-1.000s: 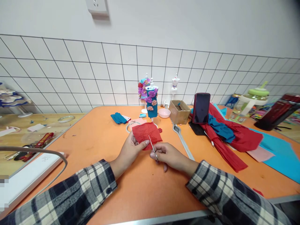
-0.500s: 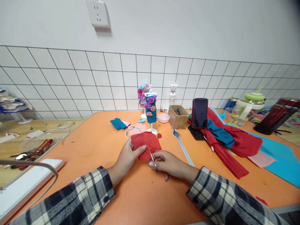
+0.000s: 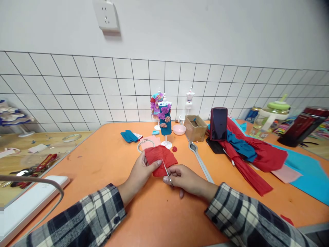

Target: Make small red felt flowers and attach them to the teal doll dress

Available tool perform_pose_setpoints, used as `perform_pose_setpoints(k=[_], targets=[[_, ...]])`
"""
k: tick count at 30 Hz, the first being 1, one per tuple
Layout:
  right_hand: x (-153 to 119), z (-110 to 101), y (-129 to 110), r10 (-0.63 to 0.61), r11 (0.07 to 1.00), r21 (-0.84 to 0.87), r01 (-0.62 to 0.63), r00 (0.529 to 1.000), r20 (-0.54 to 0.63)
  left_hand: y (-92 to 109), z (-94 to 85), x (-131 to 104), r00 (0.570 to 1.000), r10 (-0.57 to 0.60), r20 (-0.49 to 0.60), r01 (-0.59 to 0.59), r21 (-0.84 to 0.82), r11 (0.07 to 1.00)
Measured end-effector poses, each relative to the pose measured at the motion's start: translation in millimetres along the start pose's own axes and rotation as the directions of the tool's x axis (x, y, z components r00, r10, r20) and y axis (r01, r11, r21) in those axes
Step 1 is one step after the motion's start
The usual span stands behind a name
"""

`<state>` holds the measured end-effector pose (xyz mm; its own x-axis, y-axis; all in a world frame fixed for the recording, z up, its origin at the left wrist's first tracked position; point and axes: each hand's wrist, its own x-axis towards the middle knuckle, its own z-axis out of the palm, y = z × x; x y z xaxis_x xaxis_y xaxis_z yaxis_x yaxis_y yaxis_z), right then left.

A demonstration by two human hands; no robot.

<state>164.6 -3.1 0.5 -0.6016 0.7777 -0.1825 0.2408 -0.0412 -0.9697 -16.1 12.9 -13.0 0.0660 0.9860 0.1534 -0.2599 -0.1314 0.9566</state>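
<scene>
My left hand [image 3: 141, 172] pinches the left part of a red crepe sheet [image 3: 164, 154], its thumb lying on top. The sheet is held above the orange table. In my right hand [image 3: 183, 179] is a small pair of silver scissors [image 3: 167, 172], its fingers closed round the handles. The blades point up and left, lying over the red sheet near my left thumb. Just behind the sheet stands a small mannequin [image 3: 165, 118] in a blue dress with purple and pink flowers. A small red piece [image 3: 174, 149] rests by its base.
Behind are a cardboard box [image 3: 195, 128], a pink bowl [image 3: 179, 129] and more mannequins. A phone [image 3: 219, 124] stands upright at the right, near red and blue crepe [image 3: 267, 154], a jug [image 3: 269, 118] and a dark flask [image 3: 303, 126]. A white power strip [image 3: 36, 206] lies left.
The red sheet has shifted very slightly to the right and its edge has changed shape a little. Both hands keep their holds, almost in the same place.
</scene>
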Motion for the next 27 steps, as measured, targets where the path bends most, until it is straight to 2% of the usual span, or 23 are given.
perform_pose_setpoints(k=[4,20,27], targets=[[2.6,0.1,2.8,0.03,0.999,-0.016,-0.03,0.999,-0.042,-0.5,0.2,0.5,1.0,0.0,0.003,0.0,-0.012,1.0],[2.6,-1.2,2.2,0.005,0.999,0.05,-0.005,1.0,-0.011,-2.2,-0.9,0.5,0.999,-0.025,0.044,0.024,0.01,1.0],[2.7,0.6,2.0,0.052,0.998,0.042,-0.049,0.996,-0.066,-0.6,-0.6,-0.6,1.0,-0.008,0.009,0.008,0.056,0.998]])
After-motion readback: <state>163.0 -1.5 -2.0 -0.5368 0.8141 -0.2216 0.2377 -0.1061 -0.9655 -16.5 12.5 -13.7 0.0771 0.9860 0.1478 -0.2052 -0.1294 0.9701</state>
